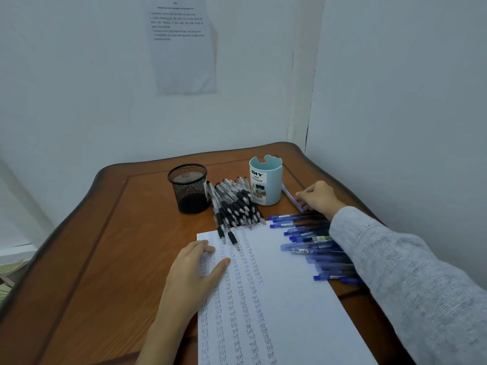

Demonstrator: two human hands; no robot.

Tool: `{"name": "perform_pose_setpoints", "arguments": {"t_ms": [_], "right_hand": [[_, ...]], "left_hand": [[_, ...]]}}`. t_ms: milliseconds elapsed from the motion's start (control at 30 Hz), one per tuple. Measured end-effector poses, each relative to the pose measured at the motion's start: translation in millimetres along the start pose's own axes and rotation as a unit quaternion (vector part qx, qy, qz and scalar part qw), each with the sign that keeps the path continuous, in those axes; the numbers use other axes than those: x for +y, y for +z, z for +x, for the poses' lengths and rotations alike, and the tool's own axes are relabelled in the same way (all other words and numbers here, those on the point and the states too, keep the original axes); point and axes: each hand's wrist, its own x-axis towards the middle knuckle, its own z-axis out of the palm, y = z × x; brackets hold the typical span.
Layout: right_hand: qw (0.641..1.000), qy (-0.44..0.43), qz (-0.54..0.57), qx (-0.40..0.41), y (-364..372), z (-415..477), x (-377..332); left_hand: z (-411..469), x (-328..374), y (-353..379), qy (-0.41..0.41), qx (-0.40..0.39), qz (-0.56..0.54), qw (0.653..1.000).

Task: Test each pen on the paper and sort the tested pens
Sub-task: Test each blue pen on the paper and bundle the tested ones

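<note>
A white paper [284, 285] covered with columns of the written word "test" lies on the wooden table [110, 259]. My left hand [195, 270] rests flat on the paper's left edge, fingers straight. My right hand [317, 197] reaches past a pile of blue pens [313, 246] and pinches a blue pen [290, 197] lying beside the light-blue cup. A pile of black pens [235, 204] lies between the two cups, with two of them reaching onto the top of the paper.
A black mesh pen cup [188, 188] stands at the back left of the black pens. A light-blue cup [266, 180] labelled "DIY desk organizer" stands at the back right. Walls close in behind and to the right. A printed sheet [184, 43] hangs on the wall.
</note>
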Motion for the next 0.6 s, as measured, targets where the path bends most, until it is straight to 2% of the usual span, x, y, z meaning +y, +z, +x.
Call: {"name": "perform_pose_setpoints", "arguments": {"t_ms": [167, 267, 367, 467, 600], "right_hand": [[0.992, -0.060, -0.066, -0.089, -25.8, -11.9, 5.6], [0.967, -0.121, -0.168, -0.146, -35.7, -22.4, 8.0], [0.948, -0.158, -0.237, -0.143, -33.9, -27.5, 11.3], [0.951, -0.164, -0.233, -0.118, -31.9, -31.9, 12.5], [0.951, -0.174, -0.212, -0.140, -34.4, -39.8, 11.5]], "left_hand": [[0.7, 1.8, -1.1, 0.003, -0.004, 0.005, 1.000], [0.4, 2.1, -1.4, 0.004, -0.005, 0.008, 1.000], [0.8, 1.6, -1.4, 0.003, -0.007, 0.007, 1.000], [0.9, 1.8, -1.8, 0.001, -0.008, 0.008, 1.000], [1.2, 1.8, -1.4, 0.000, -0.010, 0.005, 1.000]]}}
